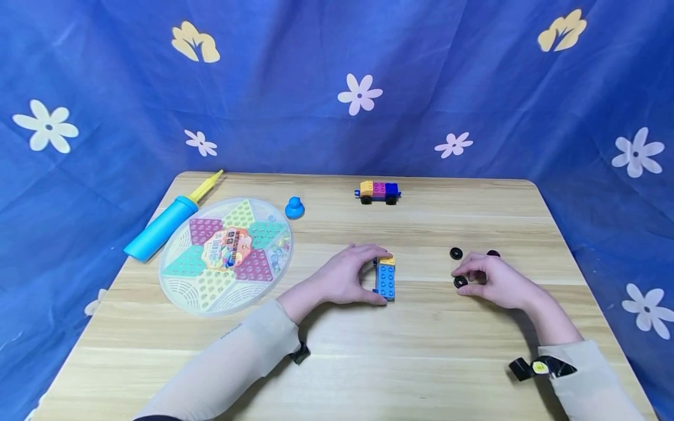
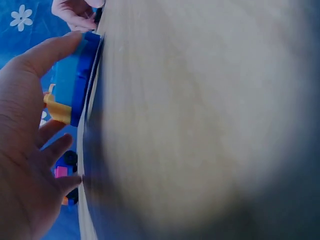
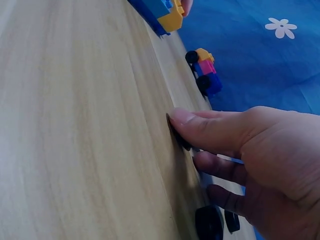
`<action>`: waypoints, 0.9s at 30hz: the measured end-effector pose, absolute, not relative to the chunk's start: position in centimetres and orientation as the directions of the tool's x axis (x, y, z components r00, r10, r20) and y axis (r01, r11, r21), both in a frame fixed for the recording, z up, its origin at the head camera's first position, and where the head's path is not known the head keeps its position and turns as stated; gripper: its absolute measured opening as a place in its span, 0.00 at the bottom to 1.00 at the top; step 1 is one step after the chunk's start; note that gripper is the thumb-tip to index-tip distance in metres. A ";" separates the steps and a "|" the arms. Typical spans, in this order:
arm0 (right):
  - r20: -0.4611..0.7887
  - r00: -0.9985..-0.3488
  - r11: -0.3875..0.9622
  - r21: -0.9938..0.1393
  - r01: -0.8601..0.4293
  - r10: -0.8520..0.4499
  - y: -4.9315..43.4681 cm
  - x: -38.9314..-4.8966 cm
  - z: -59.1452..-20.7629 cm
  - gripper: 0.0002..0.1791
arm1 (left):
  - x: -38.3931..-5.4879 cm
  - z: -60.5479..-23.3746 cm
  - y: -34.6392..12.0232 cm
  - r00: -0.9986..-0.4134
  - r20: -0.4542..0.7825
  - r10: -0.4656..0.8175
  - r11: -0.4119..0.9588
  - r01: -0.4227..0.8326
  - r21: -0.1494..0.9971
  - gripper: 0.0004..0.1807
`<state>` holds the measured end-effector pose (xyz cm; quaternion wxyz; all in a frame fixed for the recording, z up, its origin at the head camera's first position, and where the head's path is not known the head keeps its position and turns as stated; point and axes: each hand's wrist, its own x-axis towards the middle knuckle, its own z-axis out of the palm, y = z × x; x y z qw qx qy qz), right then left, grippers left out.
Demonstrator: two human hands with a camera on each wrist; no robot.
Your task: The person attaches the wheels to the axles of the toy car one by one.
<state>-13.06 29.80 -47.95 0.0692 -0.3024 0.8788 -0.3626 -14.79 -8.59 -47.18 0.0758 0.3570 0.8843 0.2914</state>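
Near the middle of the table in the head view, my left hand [image 1: 347, 278] grips a toy car body of building blocks [image 1: 387, 282] by its two ends, thumb at the near end and fingers at the far one. The body is light blue with a yellow block [image 2: 59, 111] and a dark blue base [image 2: 86, 80]. My right hand [image 1: 494, 280] pinches a small black wheel [image 1: 460, 282] between thumb and fingers, low at the tabletop. Another black wheel [image 1: 456, 253] lies just beyond it, and one more wheel [image 1: 493, 253] is partly hidden behind the hand.
A finished-looking block car [image 1: 378, 190] in yellow, pink and dark blue stands at the back. Left of it are a small blue toy [image 1: 295, 207], a round star-patterned game board [image 1: 181, 292] and a blue hand pump [image 1: 160, 230] with a yellow nozzle. Blue flowered cloth [image 1: 295, 117] hangs behind the table.
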 end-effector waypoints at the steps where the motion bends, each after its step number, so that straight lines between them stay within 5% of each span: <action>1: 0.098 -0.806 0.554 -0.677 -0.484 -0.584 29.8 -13.1 -48.0 0.17 | -14.8 -47.2 -8.6 -0.734 0.082 0.675 0.566 0.586 0.580 0.51; 15: 0.123 -0.824 0.556 -0.682 -0.475 -0.553 29.1 -13.1 -46.3 0.16 | -15.1 -45.9 -8.4 -0.747 0.284 0.602 0.144 0.451 0.881 0.54; 27: 0.280 -0.815 0.370 -0.784 -0.499 -0.507 25.8 -13.0 -43.6 0.19 | -15.3 -45.5 -8.3 -0.766 0.355 0.536 0.032 0.439 0.898 0.50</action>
